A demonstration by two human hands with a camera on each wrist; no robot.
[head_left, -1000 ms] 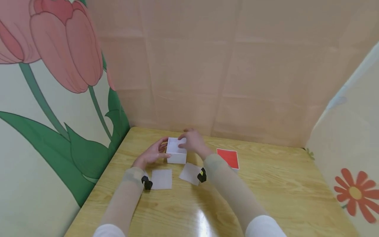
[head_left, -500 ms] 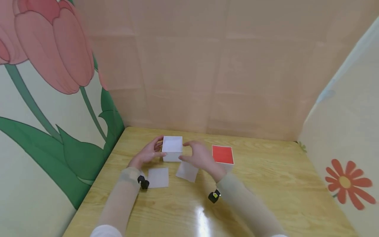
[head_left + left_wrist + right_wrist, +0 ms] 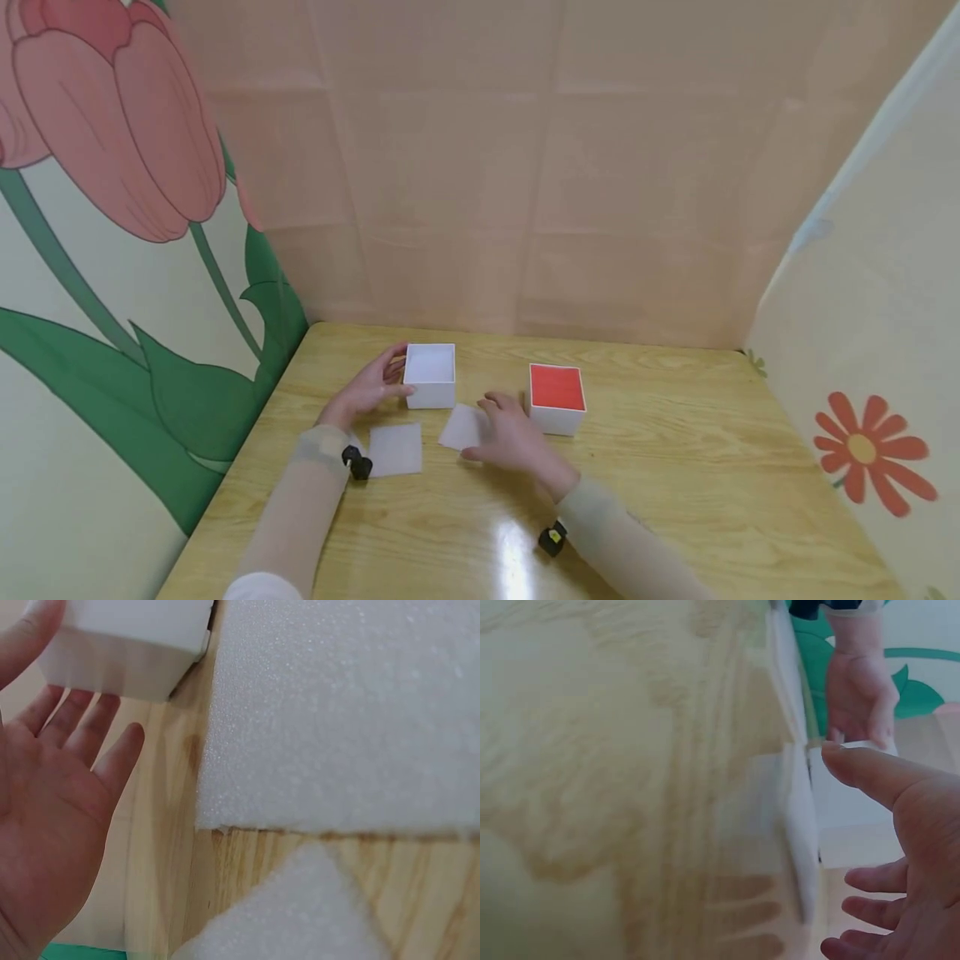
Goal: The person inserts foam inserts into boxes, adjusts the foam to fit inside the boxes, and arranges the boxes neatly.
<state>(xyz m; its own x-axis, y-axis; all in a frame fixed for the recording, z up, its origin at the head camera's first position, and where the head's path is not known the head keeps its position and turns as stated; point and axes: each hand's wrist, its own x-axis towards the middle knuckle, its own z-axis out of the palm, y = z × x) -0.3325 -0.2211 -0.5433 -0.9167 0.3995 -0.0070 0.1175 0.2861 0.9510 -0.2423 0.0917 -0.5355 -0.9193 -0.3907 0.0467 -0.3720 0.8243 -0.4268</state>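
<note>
Left hand, fingers relaxed, touches white box at three o'clock; right hand, fingers spread, by foam sheet at nine (contact unclear).

High overview, 2 wrist close-ups

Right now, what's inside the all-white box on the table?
In the all-white box, only a flat pale surface shows; anything beneath it is covered from view.
</note>
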